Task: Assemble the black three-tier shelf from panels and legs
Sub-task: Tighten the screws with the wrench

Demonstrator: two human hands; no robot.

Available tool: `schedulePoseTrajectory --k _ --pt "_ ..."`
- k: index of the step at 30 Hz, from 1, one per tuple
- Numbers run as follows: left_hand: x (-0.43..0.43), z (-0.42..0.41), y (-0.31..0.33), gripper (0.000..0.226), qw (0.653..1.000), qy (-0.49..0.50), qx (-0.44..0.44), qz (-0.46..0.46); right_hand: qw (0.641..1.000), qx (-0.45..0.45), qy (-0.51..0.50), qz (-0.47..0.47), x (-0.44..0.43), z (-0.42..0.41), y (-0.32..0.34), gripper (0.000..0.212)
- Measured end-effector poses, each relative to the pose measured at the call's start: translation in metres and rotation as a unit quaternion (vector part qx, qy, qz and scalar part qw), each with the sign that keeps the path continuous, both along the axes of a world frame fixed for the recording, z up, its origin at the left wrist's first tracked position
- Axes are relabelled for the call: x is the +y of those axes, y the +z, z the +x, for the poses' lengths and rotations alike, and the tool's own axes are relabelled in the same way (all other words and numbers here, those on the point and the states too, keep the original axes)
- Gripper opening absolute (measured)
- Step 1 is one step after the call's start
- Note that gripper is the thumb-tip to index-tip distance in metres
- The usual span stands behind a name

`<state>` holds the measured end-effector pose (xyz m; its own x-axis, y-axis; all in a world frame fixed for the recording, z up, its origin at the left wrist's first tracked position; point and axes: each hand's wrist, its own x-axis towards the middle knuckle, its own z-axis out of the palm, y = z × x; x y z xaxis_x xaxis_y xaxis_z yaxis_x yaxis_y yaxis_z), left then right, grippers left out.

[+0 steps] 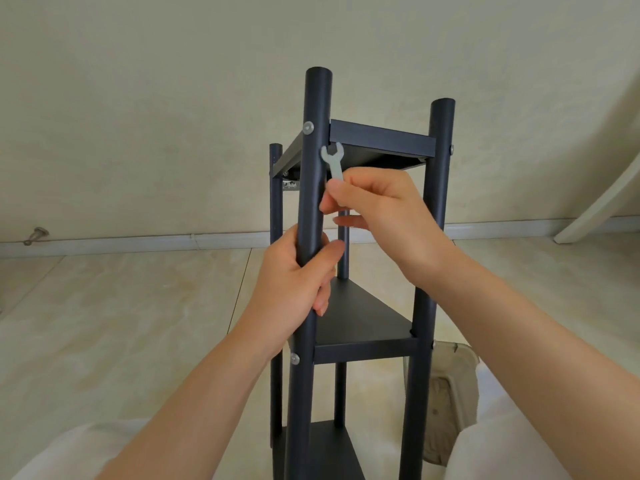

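The black shelf stands upright in front of me with three panels between round black legs. My left hand grips the near left leg at mid height. My right hand pinches a small silver wrench by its handle. The wrench's open jaw sits just right of that leg, under the top panel. A silver bolt head shows on the leg at the top panel, and another bolt head at the middle panel.
The shelf stands on a pale tiled floor near a cream wall with a white baseboard. A beige plastic container lies on the floor to the right of the shelf. A white slanted board leans at the far right.
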<state>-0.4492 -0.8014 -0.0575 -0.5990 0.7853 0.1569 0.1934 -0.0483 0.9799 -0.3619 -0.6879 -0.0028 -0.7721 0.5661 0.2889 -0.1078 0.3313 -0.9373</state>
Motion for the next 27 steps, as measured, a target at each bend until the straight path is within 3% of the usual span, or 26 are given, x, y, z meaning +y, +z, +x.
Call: schedulePoseTrajectory --k 6,10,18,22,25,27 --pt "0.002 0.001 -0.001 0.014 0.998 0.004 0.050 -0.028 0.999 0.014 0.031 -0.042 -0.003 -0.004 0.003 0.026" --pt "-0.007 -0.004 -0.008 0.014 0.989 0.022 0.110 -0.097 0.995 0.022 0.047 -0.088 0.002 -0.009 0.002 0.026" --pt "-0.050 0.000 -0.037 0.031 0.960 0.038 0.198 -0.194 0.989 0.023 0.069 -0.128 0.011 -0.021 -0.004 0.026" --pt "-0.058 0.005 -0.046 0.045 0.962 0.097 0.077 -0.244 0.985 0.027 0.074 -0.156 0.010 -0.025 -0.006 0.028" --pt "-0.058 0.011 -0.049 0.055 0.946 -0.013 -0.081 -0.315 0.988 0.030 0.050 -0.140 0.006 -0.029 -0.008 0.027" --pt "-0.054 0.018 -0.054 0.053 0.939 -0.078 -0.136 -0.307 0.991 0.032 0.025 -0.127 0.004 -0.033 -0.010 0.027"
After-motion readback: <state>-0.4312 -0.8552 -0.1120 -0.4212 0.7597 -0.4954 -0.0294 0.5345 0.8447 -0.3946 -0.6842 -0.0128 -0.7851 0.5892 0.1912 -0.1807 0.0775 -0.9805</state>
